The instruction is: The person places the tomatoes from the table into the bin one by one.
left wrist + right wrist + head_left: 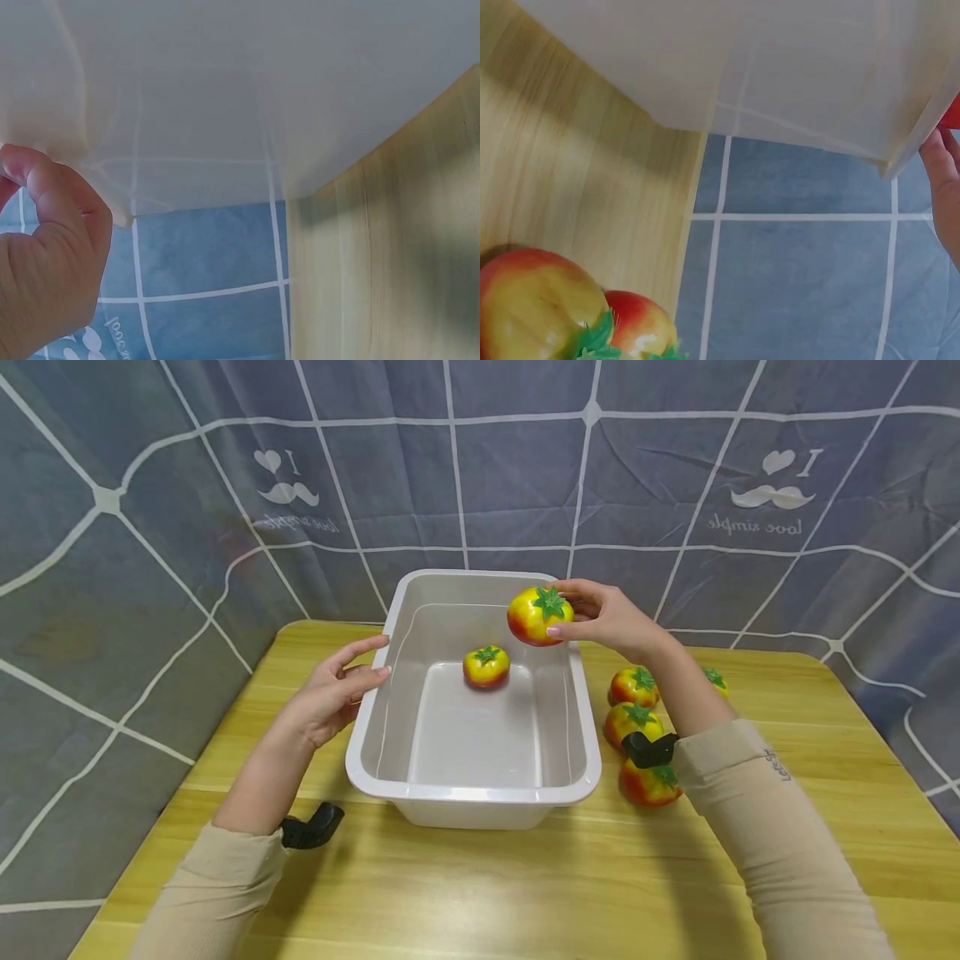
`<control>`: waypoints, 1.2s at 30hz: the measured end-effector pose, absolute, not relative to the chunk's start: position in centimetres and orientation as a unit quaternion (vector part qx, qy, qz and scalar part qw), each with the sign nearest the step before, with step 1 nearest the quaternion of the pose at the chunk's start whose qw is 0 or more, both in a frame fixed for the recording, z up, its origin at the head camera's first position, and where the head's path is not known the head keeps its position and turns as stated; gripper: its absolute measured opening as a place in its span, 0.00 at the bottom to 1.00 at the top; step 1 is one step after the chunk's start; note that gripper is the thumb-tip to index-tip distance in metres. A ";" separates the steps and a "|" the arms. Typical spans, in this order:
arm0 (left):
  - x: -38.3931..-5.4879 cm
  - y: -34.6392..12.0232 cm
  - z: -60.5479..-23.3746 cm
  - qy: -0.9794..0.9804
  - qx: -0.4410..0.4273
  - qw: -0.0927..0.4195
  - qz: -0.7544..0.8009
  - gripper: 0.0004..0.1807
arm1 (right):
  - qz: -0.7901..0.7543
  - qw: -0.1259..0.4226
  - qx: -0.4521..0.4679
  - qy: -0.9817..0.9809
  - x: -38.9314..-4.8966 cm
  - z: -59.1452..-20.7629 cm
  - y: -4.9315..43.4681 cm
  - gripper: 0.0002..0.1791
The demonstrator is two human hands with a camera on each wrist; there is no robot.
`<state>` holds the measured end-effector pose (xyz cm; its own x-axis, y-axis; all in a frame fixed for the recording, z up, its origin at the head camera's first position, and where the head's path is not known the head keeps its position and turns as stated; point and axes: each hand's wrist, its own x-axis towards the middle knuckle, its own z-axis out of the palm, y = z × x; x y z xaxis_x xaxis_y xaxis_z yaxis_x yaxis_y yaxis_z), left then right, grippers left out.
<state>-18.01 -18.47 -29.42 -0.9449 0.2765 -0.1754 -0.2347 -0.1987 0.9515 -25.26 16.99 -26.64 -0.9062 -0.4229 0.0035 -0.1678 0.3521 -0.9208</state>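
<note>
My right hand [611, 620] grips a yellow-and-red tomato [531, 617] with a green leafy top, above the right far side of a light grey plastic basin [472, 794]. The thumb is on the tomato's near side, the fingers behind it. Inside the basin, one similar tomato [486, 670] lies on the floor toward the far end. My left hand [324, 700] holds the basin's left rim with thumb and fingers. In the left wrist view, that hand [56, 240] is bent at the rim beside the basin's outer wall [195, 112].
Several more tomatoes [648, 783] sit on the wooden table [465, 893] to the right of the basin, partly hidden by the right forearm. A grey curtain [517, 485] with white lines hangs behind the table. Each wrist carries a black camera mount [311, 827].
</note>
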 end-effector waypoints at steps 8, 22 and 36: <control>-18.0 -18.4 -29.4 0.607 0.012 0.162 0.778 0.21 | -0.530 0.109 -0.183 0.821 -25.3 -26.8 17.0 0.33; -17.9 -18.3 -29.4 0.604 0.006 0.160 0.781 0.21 | -0.524 0.094 -0.179 0.827 -24.9 -27.0 17.0 0.35; -18.0 -18.3 -29.4 0.606 0.008 0.162 0.778 0.20 | -0.520 0.067 -0.197 0.829 -24.7 -27.0 17.4 0.30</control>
